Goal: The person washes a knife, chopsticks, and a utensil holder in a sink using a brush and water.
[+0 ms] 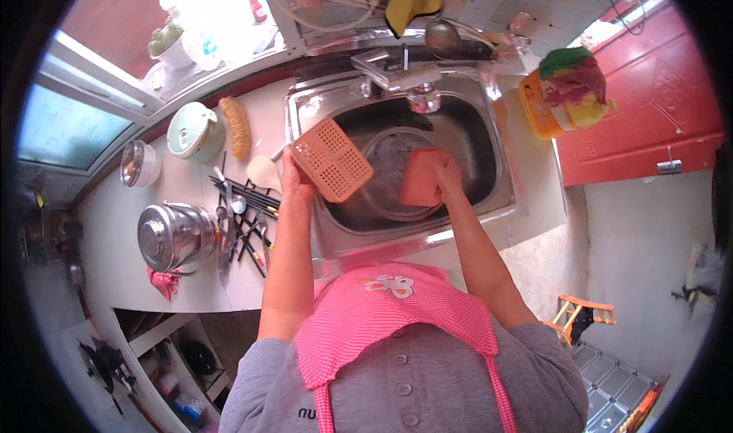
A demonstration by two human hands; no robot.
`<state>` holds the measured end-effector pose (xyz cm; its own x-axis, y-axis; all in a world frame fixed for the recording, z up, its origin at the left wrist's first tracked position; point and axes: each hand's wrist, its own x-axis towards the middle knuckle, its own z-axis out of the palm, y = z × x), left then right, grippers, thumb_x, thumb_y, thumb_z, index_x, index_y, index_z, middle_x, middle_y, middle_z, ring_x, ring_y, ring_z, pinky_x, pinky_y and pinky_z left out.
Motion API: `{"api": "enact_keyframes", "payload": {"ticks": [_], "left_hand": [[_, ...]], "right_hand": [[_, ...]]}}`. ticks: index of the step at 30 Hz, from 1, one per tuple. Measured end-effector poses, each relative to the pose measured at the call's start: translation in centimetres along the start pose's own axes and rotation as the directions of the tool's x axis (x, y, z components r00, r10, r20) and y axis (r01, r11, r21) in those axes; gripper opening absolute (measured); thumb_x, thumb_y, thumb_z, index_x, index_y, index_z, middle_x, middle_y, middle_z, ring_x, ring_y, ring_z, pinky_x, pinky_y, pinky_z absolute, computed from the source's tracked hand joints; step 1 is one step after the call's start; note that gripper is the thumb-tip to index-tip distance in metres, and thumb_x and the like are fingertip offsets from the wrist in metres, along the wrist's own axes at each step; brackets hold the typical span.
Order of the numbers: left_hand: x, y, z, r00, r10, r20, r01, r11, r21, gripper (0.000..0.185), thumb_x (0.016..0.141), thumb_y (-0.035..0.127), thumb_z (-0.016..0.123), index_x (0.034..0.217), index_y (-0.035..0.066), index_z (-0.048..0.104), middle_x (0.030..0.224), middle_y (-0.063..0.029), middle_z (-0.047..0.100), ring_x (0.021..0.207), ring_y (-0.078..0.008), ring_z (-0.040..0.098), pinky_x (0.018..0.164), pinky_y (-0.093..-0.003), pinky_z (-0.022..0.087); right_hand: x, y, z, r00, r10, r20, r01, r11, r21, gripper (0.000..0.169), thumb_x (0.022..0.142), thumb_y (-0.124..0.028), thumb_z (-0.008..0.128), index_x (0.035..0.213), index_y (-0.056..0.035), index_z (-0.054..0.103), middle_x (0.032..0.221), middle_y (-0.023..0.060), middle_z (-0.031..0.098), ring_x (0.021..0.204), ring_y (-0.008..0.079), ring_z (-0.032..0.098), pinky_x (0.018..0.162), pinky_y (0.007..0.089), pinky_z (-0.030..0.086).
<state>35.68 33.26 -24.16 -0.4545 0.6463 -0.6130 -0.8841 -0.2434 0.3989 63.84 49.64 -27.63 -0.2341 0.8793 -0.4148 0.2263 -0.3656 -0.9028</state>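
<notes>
My left hand [298, 176] grips an orange perforated plastic basket [333, 161] by its left edge, over the left side of the steel sink [485, 146]. In my right hand [449, 175] is a blurred orange-red item [422, 176], held over the round pan [381, 201] in the basin; whether it is a cloth or a plastic piece I cannot tell. The chrome faucet [395, 78] reaches over the back of the basin. Black chopsticks [247, 195], spoons and a beige paddle-like utensil [264, 172] lie on the counter just left of my left hand.
Farther left on the counter [194, 290] stand a lidded metal pot [172, 238], a pale green container [196, 132] and stacked bowls [140, 164]. A yellow-brown loofah [235, 128] lies near the window. Right of the sink is a yellow-orange jug [535, 109] with cloths on it.
</notes>
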Motion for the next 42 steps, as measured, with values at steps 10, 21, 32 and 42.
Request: {"api": "enact_keyframes", "payload": {"ticks": [10,21,32,42], "left_hand": [[-1.1,0.6,-0.7,0.982,0.048,0.185,-0.038,0.998,-0.059,0.043,0.091,0.043,0.042,0.112,0.008,0.054,0.107,-0.0087,0.061,0.097,-0.025,0.058,0.086,-0.0404,0.048],[-3.9,-3.0,4.0,0.924,0.139,0.355,-0.332,0.749,0.573,0.033,0.089,0.024,0.056,0.114,0.004,0.052,0.102,-0.0048,0.06,0.092,-0.0178,0.057,0.081,-0.0303,0.046],[-3.7,-15.1,6.0,0.595,-0.397,0.699,-0.753,-0.58,0.312,0.019,0.079,0.011,0.045,0.092,0.005,0.057,0.086,-0.0184,0.063,0.083,-0.0342,0.061,0.07,-0.0425,0.049],[3.5,-17.7,7.3,0.704,-0.402,0.586,-0.709,-0.457,0.538,0.024,0.087,0.021,0.045,0.097,0.005,0.06,0.093,-0.0132,0.064,0.09,-0.0299,0.061,0.075,-0.039,0.047]], "right_hand": [[6.9,12.0,1.1,1.0,-0.021,0.003,0.019,0.851,-0.525,0.046,0.079,-0.02,0.055,0.121,-0.0024,0.048,0.106,0.023,0.058,0.094,0.0394,0.058,0.083,0.0438,0.045],[0.2,2.4,-0.9,0.957,-0.237,0.17,0.285,0.644,-0.71,0.035,0.08,-0.02,0.06,0.108,-0.0002,0.059,0.102,0.0201,0.061,0.092,0.0296,0.06,0.083,0.0361,0.046],[-8.8,-0.9,-4.8,0.996,-0.004,0.094,0.005,1.0,-0.004,0.025,0.089,-0.015,0.052,0.108,0.0008,0.056,0.096,0.0084,0.061,0.081,0.0177,0.062,0.072,0.0281,0.051],[-14.8,-4.2,-10.7,0.995,-0.064,0.077,0.056,0.993,0.099,0.02,0.09,-0.012,0.05,0.104,0.0007,0.058,0.094,0.0093,0.063,0.078,0.0167,0.063,0.07,0.0275,0.053]]}}
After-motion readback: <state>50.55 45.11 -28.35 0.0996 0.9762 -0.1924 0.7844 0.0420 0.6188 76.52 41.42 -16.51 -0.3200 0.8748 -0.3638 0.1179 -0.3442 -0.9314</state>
